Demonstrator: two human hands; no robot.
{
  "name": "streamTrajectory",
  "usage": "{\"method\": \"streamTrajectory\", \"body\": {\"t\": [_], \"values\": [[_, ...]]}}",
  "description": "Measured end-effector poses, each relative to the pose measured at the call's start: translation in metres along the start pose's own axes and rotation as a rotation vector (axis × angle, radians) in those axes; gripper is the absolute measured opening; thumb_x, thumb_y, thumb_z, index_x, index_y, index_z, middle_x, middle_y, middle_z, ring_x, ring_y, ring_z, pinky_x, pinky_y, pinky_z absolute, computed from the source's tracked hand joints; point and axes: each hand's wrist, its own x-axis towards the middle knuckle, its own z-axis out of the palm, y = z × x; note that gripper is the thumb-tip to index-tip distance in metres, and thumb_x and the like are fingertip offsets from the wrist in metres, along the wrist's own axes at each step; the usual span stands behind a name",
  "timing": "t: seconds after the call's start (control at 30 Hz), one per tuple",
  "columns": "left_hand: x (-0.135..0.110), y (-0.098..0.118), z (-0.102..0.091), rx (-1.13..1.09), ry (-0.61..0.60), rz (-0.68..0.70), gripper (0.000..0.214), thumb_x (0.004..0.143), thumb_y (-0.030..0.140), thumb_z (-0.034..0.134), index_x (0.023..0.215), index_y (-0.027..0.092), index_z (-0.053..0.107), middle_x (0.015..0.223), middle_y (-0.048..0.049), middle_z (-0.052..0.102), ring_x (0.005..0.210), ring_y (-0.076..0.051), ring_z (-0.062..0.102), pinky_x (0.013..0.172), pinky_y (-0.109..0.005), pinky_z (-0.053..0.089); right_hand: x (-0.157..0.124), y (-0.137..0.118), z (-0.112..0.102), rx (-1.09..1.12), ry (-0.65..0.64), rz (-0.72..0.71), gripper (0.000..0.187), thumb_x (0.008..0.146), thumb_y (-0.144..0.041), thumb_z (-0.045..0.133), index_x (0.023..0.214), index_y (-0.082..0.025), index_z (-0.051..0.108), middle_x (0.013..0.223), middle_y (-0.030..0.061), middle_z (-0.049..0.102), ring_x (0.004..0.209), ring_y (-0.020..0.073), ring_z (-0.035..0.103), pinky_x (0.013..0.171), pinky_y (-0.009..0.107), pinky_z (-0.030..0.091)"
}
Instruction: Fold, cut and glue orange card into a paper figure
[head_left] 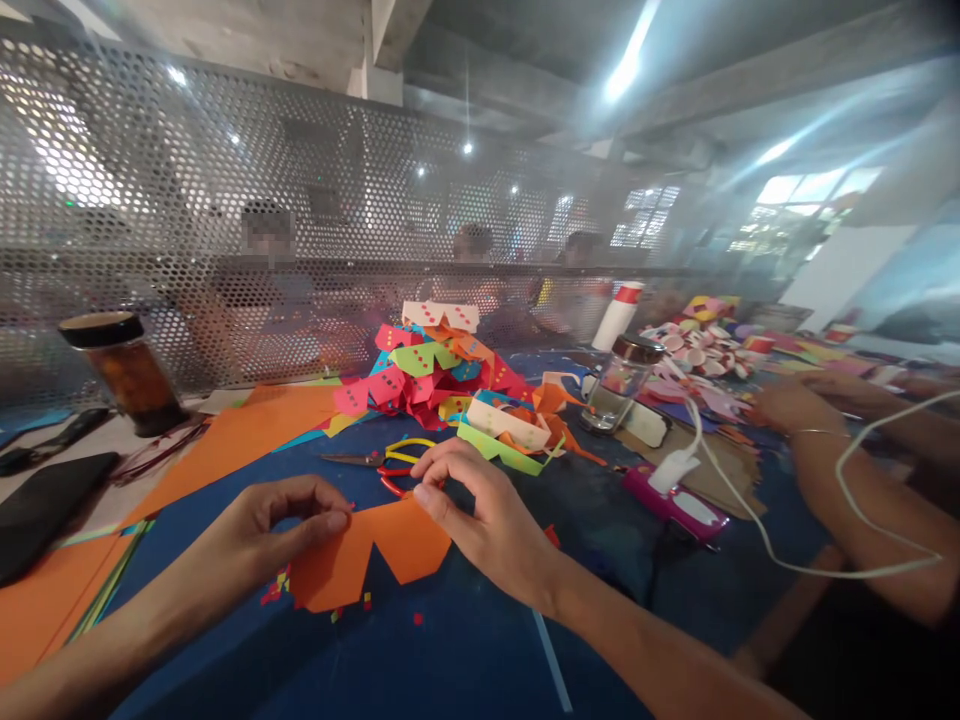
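An orange paper cut-out [337,563] with a V-shaped notch in its lower edge is held just above the blue table. My left hand [289,525] pinches its upper left part between thumb and fingers. At the upper right corner, my right hand [480,505] grips the same paper, its fingers curled. Just beyond the paper lie scissors [382,461] with yellow and red handles, partly hidden behind my right hand. Tiny red and yellow paper squares [418,619] are scattered beneath and around the cut-out.
Colourful paper masks [427,360] are heaped ahead, before a perforated metal screen [322,180]. Orange sheets [247,430], a dark phone [52,510] and a jar of brown liquid [127,380] are at left. Rightward are a glass jar [615,390], a cabled purple device [675,505] and another person's arm [832,480].
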Motion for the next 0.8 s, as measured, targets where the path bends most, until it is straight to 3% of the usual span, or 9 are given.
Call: {"method": "streamTrajectory", "body": {"t": [0.57, 0.8], "values": [[0.0012, 0.0041, 0.0030, 0.049, 0.020, -0.002, 0.040, 0.085, 0.063, 0.061, 0.080, 0.023, 0.067, 0.062, 0.0046, 0.059, 0.056, -0.013, 0.049, 0.055, -0.024, 0.039, -0.0024, 0.0074, 0.0011, -0.049, -0.018, -0.059, 0.014, 0.097, -0.021, 0.058, 0.083, -0.022, 0.054, 0.099, 0.0044, 0.063, 0.102, 0.0178, 0.062, 0.092, 0.037, 0.049], [0.0001, 0.0045, 0.0035, 0.121, 0.074, 0.029, 0.041, 0.086, 0.062, 0.059, 0.080, 0.022, 0.068, 0.077, 0.0006, 0.066, 0.074, -0.018, 0.056, 0.069, -0.028, 0.043, -0.0043, 0.0088, 0.0024, -0.059, -0.023, -0.065, 0.013, 0.097, -0.021, 0.057, 0.084, -0.022, 0.053, 0.100, 0.0040, 0.063, 0.101, 0.0174, 0.062, 0.092, 0.037, 0.050]]}}
